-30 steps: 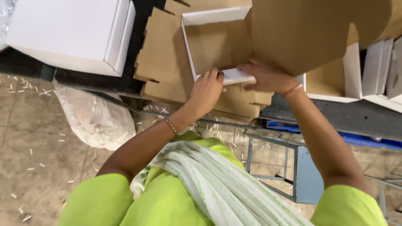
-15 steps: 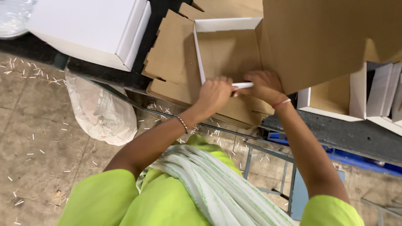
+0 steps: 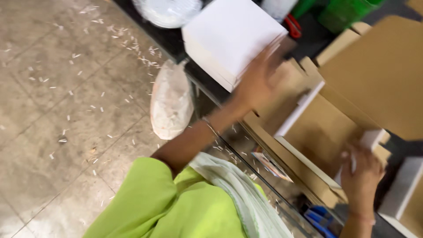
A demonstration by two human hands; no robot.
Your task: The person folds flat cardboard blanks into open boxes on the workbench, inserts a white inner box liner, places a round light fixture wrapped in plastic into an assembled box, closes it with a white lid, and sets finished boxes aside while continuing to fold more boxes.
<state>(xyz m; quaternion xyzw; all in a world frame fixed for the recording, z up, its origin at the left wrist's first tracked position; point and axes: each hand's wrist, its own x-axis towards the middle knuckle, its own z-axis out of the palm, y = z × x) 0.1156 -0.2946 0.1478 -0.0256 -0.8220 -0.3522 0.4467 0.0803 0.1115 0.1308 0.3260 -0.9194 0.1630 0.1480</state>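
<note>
My left hand [image 3: 260, 79] is stretched out and blurred, fingers apart, at the right edge of a closed white box [image 3: 229, 39] on the dark bench. It holds nothing that I can see. My right hand [image 3: 361, 176] is low at the right, its fingers curled on the near corner of an open cardboard box [image 3: 324, 132] that is brown inside with white edges. That box's big brown lid [image 3: 383, 75] stands up behind it. More flat brown cardboard pieces [image 3: 286, 92] lie under and beside the open box.
A filled clear plastic bag [image 3: 172, 103] leans on the tiled floor by the bench, among several paper scraps. Another clear bag [image 3: 167, 11], a red object [image 3: 293, 26] and green items [image 3: 343, 13] sit at the back. White box parts [image 3: 403, 189] stand at the right.
My left hand left the open box's edge and swung left to the closed white box. The right hand stayed on the open box. The view has turned to the left.
</note>
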